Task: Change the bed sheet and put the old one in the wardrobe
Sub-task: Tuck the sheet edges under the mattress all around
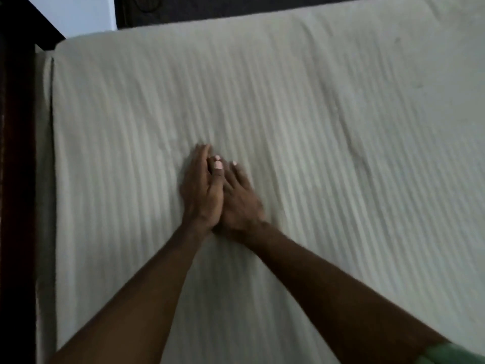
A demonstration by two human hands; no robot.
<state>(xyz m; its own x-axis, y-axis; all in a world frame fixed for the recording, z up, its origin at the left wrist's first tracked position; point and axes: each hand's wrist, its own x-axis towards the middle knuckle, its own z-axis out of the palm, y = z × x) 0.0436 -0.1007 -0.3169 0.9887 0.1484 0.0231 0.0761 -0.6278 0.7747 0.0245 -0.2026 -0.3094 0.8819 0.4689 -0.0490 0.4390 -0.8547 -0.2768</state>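
Sheet (315, 114), pale cream with a fine woven rib, lies spread flat over the mattress and fills nearly the whole view. Its ribs run as long straight lines from the near edge away toward the far edge of the bed, leaning a little to the left as they go, so the cloth's grain points from the person toward the dark headboard (236, 7) at the top. How far the sheet reaches to the right and toward the person cannot be told, since it runs out of view there. At the left its edge folds down over the side of the mattress, just beside the dark wooden bed frame (15, 179). A few soft creases cross the cloth on the right half; the middle looks fairly smooth.

Both arms stretch forward from the bottom of the view and meet near the middle of the bed. The left hand (199, 190) lies on the sheet with fingers straight and together, gripping nothing. The right hand (240, 203) lies beside it, touching it, fingers also straight and slightly fanned, flat on the cloth and holding nothing. A bit of green sleeve (456, 354) shows at the lower right corner. A pale wall (86, 14) shows at the upper left.
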